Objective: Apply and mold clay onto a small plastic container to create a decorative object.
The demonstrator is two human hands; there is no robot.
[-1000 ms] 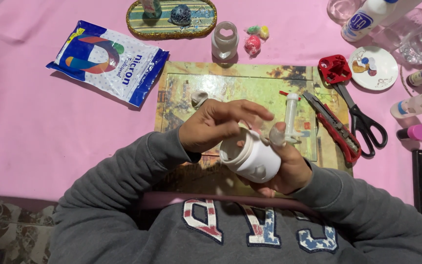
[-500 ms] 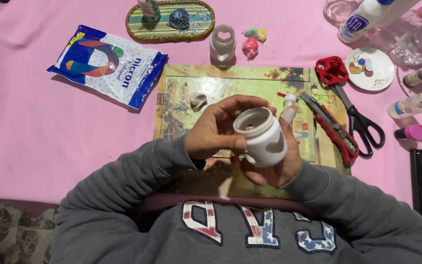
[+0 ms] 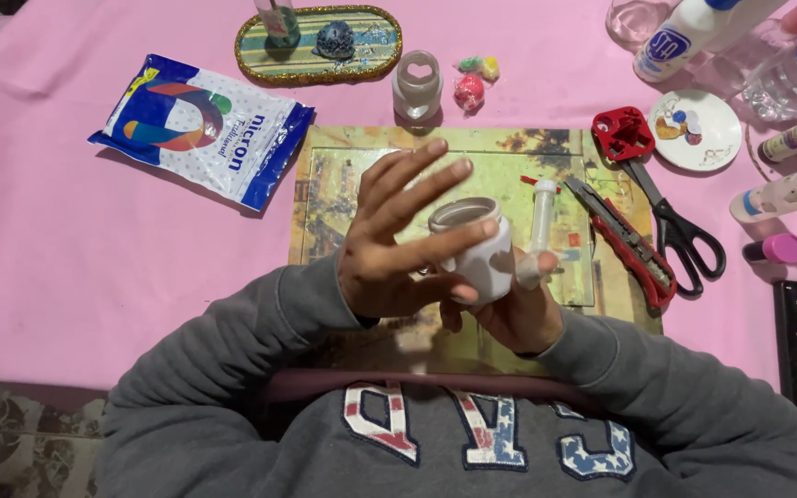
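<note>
Head view: right hand (image 3: 518, 309) gripping white jar (image 3: 477, 249) above picture mat (image 3: 500, 166), left hand (image 3: 398, 244) open-fingered against it.

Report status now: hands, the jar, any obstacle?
Left hand open, fingers spread against white jar. Right hand grips jar underneath. Nothing in the way.

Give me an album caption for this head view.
Both hands, left hand and right hand, cradle a small white jar over a picture mat.

I see a home craft bench (image 3: 66, 240) under pink cloth: scissors (image 3: 671, 207) at three o'clock, paint palette (image 3: 694, 129) at two.
</note>
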